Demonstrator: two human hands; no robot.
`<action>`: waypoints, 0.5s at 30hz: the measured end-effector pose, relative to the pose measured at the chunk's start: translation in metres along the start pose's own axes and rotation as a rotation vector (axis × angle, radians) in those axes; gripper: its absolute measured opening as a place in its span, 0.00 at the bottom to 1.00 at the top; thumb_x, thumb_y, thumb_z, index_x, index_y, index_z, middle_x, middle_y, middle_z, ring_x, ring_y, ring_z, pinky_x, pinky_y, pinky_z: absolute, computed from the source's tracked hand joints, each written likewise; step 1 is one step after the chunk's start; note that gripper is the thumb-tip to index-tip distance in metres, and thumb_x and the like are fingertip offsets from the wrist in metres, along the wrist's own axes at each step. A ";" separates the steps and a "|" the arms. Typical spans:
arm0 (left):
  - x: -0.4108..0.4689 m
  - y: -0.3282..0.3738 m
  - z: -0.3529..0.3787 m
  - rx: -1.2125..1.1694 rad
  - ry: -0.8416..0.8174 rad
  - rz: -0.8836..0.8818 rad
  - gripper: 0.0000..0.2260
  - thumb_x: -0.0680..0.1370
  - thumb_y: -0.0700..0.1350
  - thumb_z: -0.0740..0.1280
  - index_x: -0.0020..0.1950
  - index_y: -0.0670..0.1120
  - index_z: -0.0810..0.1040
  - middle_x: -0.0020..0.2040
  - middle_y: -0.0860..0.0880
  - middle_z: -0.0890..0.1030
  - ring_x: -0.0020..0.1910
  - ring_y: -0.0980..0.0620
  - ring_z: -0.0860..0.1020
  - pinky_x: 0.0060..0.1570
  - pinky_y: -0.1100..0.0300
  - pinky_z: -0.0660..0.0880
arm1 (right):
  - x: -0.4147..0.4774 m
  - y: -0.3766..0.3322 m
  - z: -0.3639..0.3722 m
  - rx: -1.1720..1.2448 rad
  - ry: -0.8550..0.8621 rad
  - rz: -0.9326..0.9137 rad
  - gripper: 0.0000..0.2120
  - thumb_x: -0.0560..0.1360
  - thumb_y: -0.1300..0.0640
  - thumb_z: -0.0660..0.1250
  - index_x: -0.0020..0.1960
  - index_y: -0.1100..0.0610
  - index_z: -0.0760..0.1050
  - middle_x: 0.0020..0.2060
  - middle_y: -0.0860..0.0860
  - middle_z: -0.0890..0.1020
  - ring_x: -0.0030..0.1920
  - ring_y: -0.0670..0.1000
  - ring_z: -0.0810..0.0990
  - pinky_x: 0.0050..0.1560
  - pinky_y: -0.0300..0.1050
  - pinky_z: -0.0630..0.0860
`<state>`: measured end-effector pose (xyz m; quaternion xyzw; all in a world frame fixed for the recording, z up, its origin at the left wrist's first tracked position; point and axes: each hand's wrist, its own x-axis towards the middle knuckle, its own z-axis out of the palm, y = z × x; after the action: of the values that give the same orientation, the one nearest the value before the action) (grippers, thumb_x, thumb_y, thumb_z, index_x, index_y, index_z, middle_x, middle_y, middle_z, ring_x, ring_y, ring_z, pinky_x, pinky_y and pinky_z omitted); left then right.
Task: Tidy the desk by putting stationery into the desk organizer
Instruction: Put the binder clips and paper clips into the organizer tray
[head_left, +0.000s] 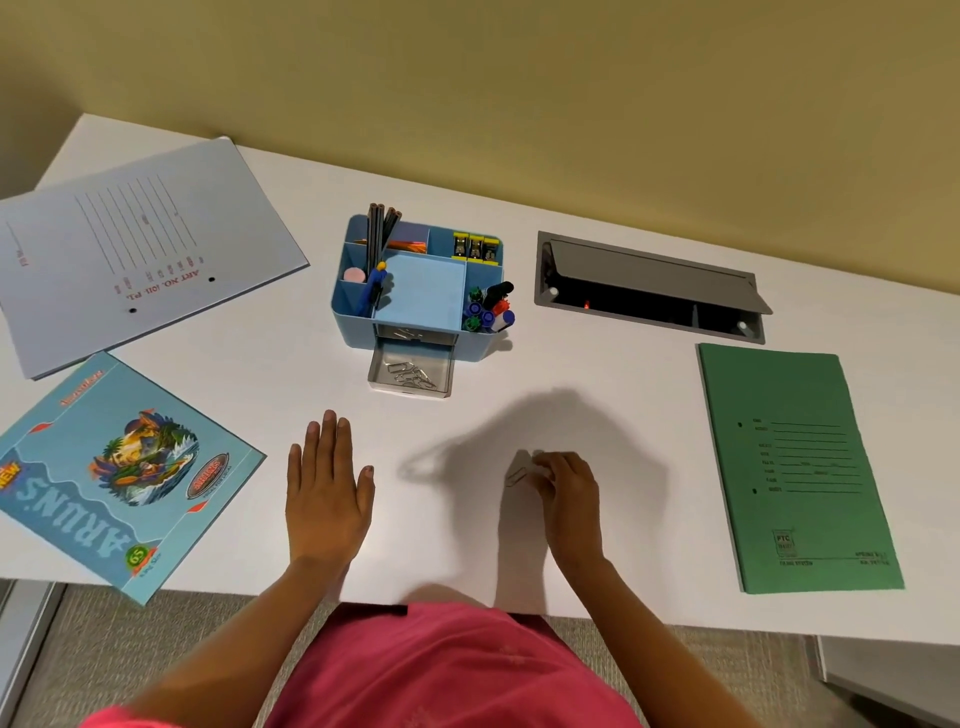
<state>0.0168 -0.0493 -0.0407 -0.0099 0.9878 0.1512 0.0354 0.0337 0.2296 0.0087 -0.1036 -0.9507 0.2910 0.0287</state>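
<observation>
Head camera: my right fingers (548, 467) pinch a paper clip (517, 475). My left fingers (329, 441) lie straight, flat on the desk (597, 395).

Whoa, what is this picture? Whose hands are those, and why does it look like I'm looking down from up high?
There is no machine here, just a person. A small camera worn on their head took this one picture, so you see what they see: their own two hands over a white desk. The left hand lies flat and open on the desk. The right hand pinches a silver paper clip in its fingertips. Farther back stands a blue desk organizer with pencils and markers in its pockets. Its little drawer is pulled out, with more paper clips inside. Around it lie a green folder on the right, a blue notebook and a pale folder on the left, and a grey cable hatch set in the desk.
</observation>
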 end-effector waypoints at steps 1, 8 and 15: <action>0.000 0.000 0.000 0.004 -0.001 -0.001 0.28 0.81 0.53 0.47 0.78 0.42 0.53 0.79 0.45 0.52 0.78 0.47 0.49 0.76 0.47 0.48 | -0.003 0.001 0.002 0.017 -0.013 0.026 0.13 0.68 0.70 0.72 0.50 0.59 0.80 0.47 0.53 0.80 0.49 0.54 0.78 0.48 0.45 0.78; 0.000 0.000 0.001 0.006 0.000 0.000 0.28 0.81 0.53 0.48 0.78 0.42 0.53 0.79 0.45 0.52 0.78 0.47 0.48 0.76 0.47 0.48 | -0.005 -0.002 0.012 -0.019 -0.133 0.016 0.11 0.68 0.71 0.71 0.44 0.57 0.77 0.43 0.50 0.75 0.46 0.51 0.75 0.43 0.43 0.77; 0.000 0.000 0.000 -0.004 0.015 0.004 0.28 0.81 0.53 0.48 0.78 0.41 0.54 0.79 0.44 0.54 0.78 0.46 0.50 0.76 0.46 0.50 | 0.009 -0.005 0.018 -0.097 -0.241 0.101 0.12 0.72 0.71 0.63 0.38 0.57 0.67 0.38 0.53 0.72 0.41 0.55 0.72 0.39 0.47 0.74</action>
<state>0.0171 -0.0491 -0.0410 -0.0089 0.9878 0.1530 0.0277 0.0222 0.2173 -0.0035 -0.1170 -0.9537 0.2562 -0.1054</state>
